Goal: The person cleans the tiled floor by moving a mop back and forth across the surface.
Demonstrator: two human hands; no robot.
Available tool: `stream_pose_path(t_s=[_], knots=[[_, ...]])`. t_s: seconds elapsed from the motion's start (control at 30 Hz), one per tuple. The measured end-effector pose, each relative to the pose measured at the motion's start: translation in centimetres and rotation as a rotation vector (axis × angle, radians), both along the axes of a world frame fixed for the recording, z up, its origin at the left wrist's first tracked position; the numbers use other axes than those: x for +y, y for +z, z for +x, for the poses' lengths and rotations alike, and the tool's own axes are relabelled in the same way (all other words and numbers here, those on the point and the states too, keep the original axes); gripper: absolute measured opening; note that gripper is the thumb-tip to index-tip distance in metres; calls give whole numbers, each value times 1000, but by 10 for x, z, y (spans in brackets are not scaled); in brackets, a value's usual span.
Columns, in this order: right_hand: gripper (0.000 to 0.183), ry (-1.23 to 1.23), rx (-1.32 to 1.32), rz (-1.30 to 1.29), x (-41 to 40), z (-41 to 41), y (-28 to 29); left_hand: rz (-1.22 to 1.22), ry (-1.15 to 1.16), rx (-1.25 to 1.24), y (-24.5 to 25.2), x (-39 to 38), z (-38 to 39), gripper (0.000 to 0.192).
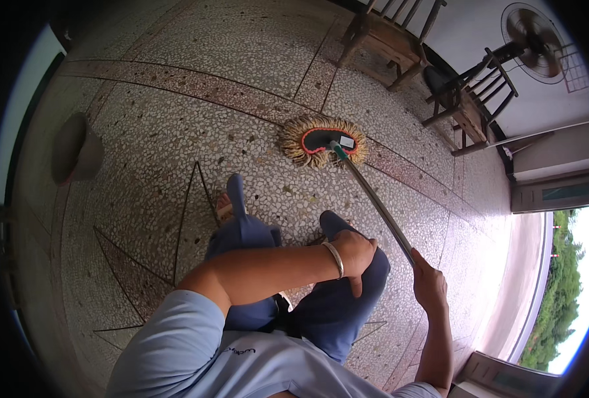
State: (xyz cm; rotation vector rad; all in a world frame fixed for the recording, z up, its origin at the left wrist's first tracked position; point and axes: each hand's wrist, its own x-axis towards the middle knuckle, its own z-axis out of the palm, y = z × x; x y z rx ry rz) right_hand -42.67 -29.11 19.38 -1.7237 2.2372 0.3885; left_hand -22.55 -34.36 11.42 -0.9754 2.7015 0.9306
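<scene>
In the head view, a string mop head [292, 144] with pale yarn, red trim and a dark centre lies flat on the floor in front of me. A green joint [341, 151] links it to a metal mop handle [379, 206], which slants down to the right. My right hand [430, 283] is closed around the handle's near part. My left hand [352, 253], with a silver bangle on its wrist, rests on my bent right knee; its fingers are curled, and whether they grip the trouser cloth cannot be told. My legs are in blue trousers [242, 234].
The floor [254, 114] is speckled terrazzo. A grey bin [88, 154] stands at the left. Wooden chairs, one [381, 37] at the top and another [466, 112] further right, stand by the wall near a fan [533, 42]. An open doorway [518, 283] lies at the right.
</scene>
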Motion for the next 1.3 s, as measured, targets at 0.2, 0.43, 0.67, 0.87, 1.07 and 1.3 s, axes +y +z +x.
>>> stream_pose_path(t_s=[0.2, 0.43, 0.67, 0.87, 1.07, 1.3], knots=[[30, -166, -45, -72, 59, -29, 26, 64, -20, 147, 10, 1, -3, 92], [38, -33, -11, -39, -65, -16, -44, 1, 7, 133, 12, 3, -1, 87], [39, -54, -8, -90, -227, 0, -123, 79, -21, 194, 5, -6, 0, 88], [39, -136, -19, -110, -178, -37, -133, 53, -11, 185, -1, -4, 2, 94], [39, -253, -78, -80, 61, -87, -136, -10, -39, 183, 5, 1, 5, 93], [48, -432, -136, 38, 360, -79, -138, -70, -74, 147, 7, 5, 8, 91]])
